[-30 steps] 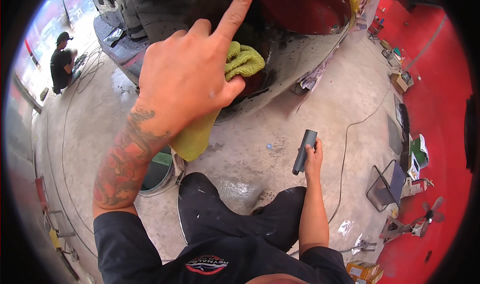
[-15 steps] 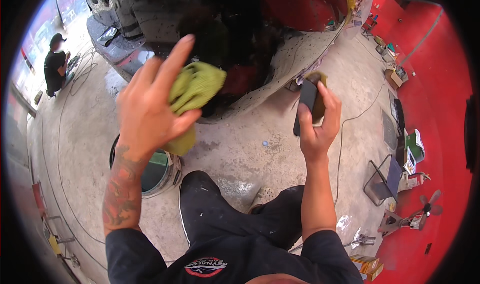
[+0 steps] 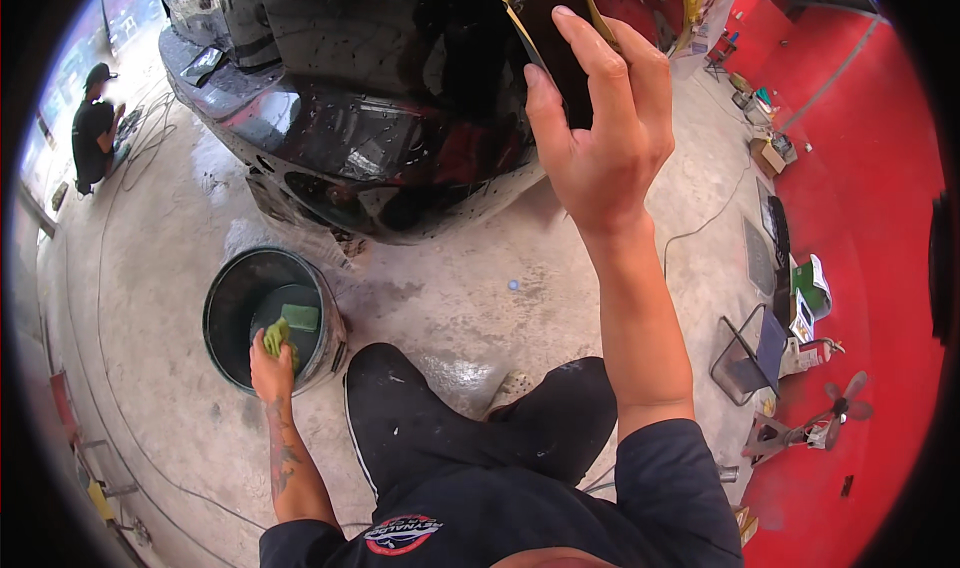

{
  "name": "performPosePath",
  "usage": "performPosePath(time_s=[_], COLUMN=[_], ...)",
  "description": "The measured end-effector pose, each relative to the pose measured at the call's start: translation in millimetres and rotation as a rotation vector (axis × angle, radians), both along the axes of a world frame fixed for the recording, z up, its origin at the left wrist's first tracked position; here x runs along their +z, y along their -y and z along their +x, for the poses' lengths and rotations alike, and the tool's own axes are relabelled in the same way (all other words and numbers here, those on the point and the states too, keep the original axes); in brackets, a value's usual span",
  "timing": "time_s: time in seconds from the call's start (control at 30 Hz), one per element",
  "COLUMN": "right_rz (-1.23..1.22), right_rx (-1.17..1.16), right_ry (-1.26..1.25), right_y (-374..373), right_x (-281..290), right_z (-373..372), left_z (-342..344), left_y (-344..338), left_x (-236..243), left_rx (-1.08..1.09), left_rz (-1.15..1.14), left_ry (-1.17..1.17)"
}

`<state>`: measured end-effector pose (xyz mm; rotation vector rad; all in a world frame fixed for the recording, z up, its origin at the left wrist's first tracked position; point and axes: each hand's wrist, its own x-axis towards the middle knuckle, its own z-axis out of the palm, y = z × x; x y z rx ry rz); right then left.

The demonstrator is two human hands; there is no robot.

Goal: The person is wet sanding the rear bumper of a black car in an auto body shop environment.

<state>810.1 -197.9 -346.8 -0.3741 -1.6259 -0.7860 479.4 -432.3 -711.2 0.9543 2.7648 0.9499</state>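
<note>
My left hand (image 3: 270, 373) is closed on a crumpled yellow-green cloth (image 3: 277, 337), down inside the dark bucket (image 3: 237, 286). Water stands in the bucket, and a green rectangular block (image 3: 300, 316) lies in it beside the cloth. Raised at the upper right, my right hand (image 3: 618, 133) grips a black sanding block (image 3: 552, 43) with yellowish sandpaper showing around its edges. Behind it is the wet, glossy black car bumper (image 3: 390, 138); whether the block touches the car I cannot tell.
Another person (image 3: 95, 133) crouches at the far left near coiled cables (image 3: 150, 133). Along the red wall (image 3: 870, 218) at right stand a folding metal stand (image 3: 745, 358), a fan (image 3: 848, 406) and boxes (image 3: 768, 156). Cables cross the concrete floor (image 3: 430, 308).
My left hand has moved down and back into the bucket with the cloth. My right hand has risen, taking the sanding block up in front of the car. The view has shifted slightly.
</note>
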Motion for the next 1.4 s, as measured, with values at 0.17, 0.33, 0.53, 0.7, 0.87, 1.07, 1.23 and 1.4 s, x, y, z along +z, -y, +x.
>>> performPosePath(time_s=[0.17, 0.33, 0.53, 0.7, 0.87, 1.07, 1.23, 1.4], right_rz=[-0.028, 0.025, 0.044, 0.066, 0.038, -0.046, -0.035, 0.054], right_rx=[-0.009, -0.013, -0.021, 0.010, -0.006, -0.005, -0.013, 0.024], right_ry=[0.003, 0.009, 0.002, -0.013, -0.019, -0.007, 0.021, -0.026], right_y=[4.3, -2.0, -2.1, -6.1, -2.3, 10.4, 8.0, 6.2], right_x=[2.0, -0.1, -0.6, 7.3, -1.8, 6.4, 1.5, 27.8], right_z=[-1.4, -0.2, -1.2, -5.2, -3.4, -12.4, -7.3, -17.2], left_z=[13.8, 13.5, 9.4, 10.4, 11.5, 8.9, 10.3, 9.6], left_y=[1.4, -0.5, 1.8, -0.1, 0.3, 0.8, -1.1, 0.9], left_x=[-0.8, 3.0, -2.9, -1.4, -3.1, -4.0, -0.6, -0.4], left_rx=[-0.076, -0.087, -0.101, -0.095, -0.092, -0.102, -0.128, -0.144], left_rz=[-0.034, -0.079, -0.055, -0.046, -0.051, -0.042, -0.034, -0.039], left_ry=[-0.029, 0.009, 0.021, 0.030, 0.022, 0.054, 0.042, 0.049])
